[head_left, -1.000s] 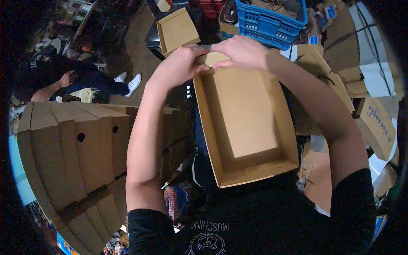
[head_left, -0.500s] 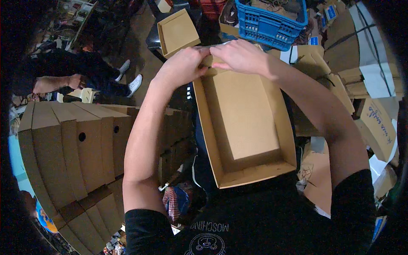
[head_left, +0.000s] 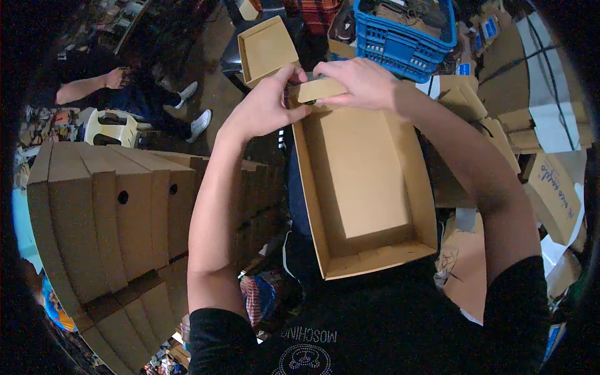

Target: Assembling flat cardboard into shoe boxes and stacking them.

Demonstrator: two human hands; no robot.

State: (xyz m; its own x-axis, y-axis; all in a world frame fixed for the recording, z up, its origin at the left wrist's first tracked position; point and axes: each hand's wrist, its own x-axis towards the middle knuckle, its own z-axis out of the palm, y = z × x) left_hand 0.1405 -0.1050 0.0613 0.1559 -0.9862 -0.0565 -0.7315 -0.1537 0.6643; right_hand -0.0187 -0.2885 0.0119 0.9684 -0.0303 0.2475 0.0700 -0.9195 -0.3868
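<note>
An open, shallow brown cardboard box (head_left: 362,175) rests on my lap, its long side pointing away from me. At its far end a narrow cardboard flap (head_left: 320,90) sticks up, tilted. My right hand (head_left: 359,84) pinches that flap, thumb on the near side and fingers over the top. My left hand (head_left: 265,103) is at the far left corner of the box, thumb inside the wall and fingers curled round outside; part of its fingertips is hidden behind the corner.
A smaller open cardboard box (head_left: 267,51) sits on a dark chair beyond. Stacked brown boxes (head_left: 119,212) fill the left, a blue plastic crate (head_left: 406,40) the far right. Flattened cardboard (head_left: 462,262) lies at the right. Another person's hand (head_left: 116,78) shows at far left, near a cream stool (head_left: 111,131).
The flap at the far end now stands up between my hands. My left hand has loosened and shifted slightly left and down; the right hand has turned with the flap.
</note>
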